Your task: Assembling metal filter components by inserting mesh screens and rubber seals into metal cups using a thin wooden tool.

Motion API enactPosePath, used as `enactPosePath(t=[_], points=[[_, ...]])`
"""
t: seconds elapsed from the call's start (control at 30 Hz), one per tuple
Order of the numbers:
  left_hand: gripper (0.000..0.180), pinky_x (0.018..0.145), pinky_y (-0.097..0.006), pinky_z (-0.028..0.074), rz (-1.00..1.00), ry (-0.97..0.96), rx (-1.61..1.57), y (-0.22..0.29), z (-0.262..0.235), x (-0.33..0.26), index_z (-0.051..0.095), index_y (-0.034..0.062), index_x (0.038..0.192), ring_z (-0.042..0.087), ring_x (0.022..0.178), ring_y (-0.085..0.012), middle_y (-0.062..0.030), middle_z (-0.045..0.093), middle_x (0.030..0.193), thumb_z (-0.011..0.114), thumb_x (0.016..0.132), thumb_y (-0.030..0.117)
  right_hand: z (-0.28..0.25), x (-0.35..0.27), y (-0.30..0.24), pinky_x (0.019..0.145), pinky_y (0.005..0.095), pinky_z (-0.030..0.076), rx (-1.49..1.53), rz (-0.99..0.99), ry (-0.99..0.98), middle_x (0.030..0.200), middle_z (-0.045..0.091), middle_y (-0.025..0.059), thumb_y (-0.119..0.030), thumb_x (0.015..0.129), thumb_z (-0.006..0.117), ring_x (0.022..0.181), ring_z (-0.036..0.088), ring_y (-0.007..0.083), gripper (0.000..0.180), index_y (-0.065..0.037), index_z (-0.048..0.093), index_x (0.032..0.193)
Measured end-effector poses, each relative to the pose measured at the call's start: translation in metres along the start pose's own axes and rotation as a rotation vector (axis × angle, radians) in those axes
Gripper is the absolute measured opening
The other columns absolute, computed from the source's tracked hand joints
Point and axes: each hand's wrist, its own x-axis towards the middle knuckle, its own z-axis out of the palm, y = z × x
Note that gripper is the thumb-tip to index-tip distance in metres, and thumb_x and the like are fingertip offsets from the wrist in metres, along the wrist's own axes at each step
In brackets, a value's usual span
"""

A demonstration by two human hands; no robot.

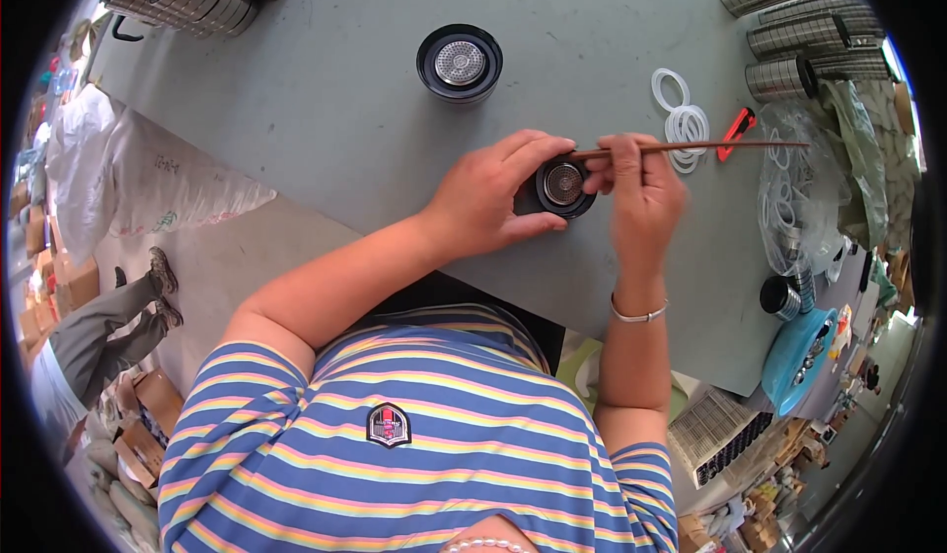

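My left hand (493, 193) grips the side of a round black lid-like part (564, 186) with a perforated metal disc in its middle. In my right hand (641, 188) is a thin brown stick (710, 146), like a chopstick, pointing out to the right. Its other end meets the rim of the black part beside my left fingertips; the exact contact is hidden. A second black round part (460, 63), also with a perforated disc, stands farther away on the grey table (326, 89).
White rubber rings (686, 127) lie right of my hands, beside a red box cutter (737, 134). A clear plastic bag (789, 188) of rings sits further right. Stacked metal cylinders (784, 35) fill both far corners. A blue basin (797, 356) stands at right; a person (94, 346) is at left.
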Motion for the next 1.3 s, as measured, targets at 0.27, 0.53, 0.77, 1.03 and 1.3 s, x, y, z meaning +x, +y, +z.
enactPosePath(t=[0.27,0.53,0.77,1.03,1.3], points=[[0.075,0.09,-0.042,0.06,0.032,0.009,-0.021,-0.002,0.002,0.0,0.06,0.0081,0.142,0.071,0.11,-0.0344,-0.0116,0.068,0.132,0.094,0.077,0.023,0.004,-0.003,-0.019,0.062,0.0272,0.054,-0.252,-0.148,-0.205,0.078,0.074,0.0062,-0.019,0.109,0.067,0.063,0.067,0.0132,0.021,-0.001,0.072,0.1],[0.073,0.091,-0.04,0.06,0.02,0.004,-0.022,-0.002,-0.006,0.002,0.062,0.0073,0.14,0.071,0.111,-0.0347,-0.0124,0.068,0.132,0.094,0.077,0.023,-0.026,-0.014,-0.028,0.06,0.0314,0.05,-0.372,-0.129,-0.286,0.076,0.067,0.0093,-0.015,0.108,0.067,0.064,0.063,0.0194,0.016,-0.002,0.07,0.099],[0.067,0.1,-0.043,0.059,0.313,0.289,0.144,0.011,-0.024,-0.002,0.072,0.0078,0.128,0.071,0.114,-0.0312,-0.0093,0.072,0.126,0.099,0.071,0.031,-0.072,-0.016,0.048,0.053,0.0232,0.04,0.118,0.027,0.455,0.076,0.064,0.0026,-0.027,0.114,0.057,0.061,0.053,0.0078,0.03,-0.003,0.071,0.103],[0.089,0.097,-0.039,0.052,0.027,0.539,0.419,0.006,-0.091,0.022,0.061,0.007,0.146,0.061,0.104,-0.0254,-0.0086,0.073,0.117,0.1,0.068,0.031,-0.068,-0.008,0.043,0.052,0.0219,0.036,0.31,0.086,0.386,0.075,0.061,0.001,-0.029,0.114,0.058,0.059,0.048,0.0065,0.032,-0.003,0.071,0.1],[0.091,0.106,-0.042,0.049,0.053,0.532,0.365,-0.009,-0.097,0.025,0.061,0.0057,0.147,0.063,0.112,-0.026,-0.0103,0.071,0.126,0.1,0.071,0.034,-0.061,-0.004,0.051,0.05,0.0222,0.035,0.244,0.114,0.32,0.074,0.061,-0.0005,-0.027,0.114,0.058,0.058,0.047,0.0045,0.029,-0.005,0.07,0.1]])
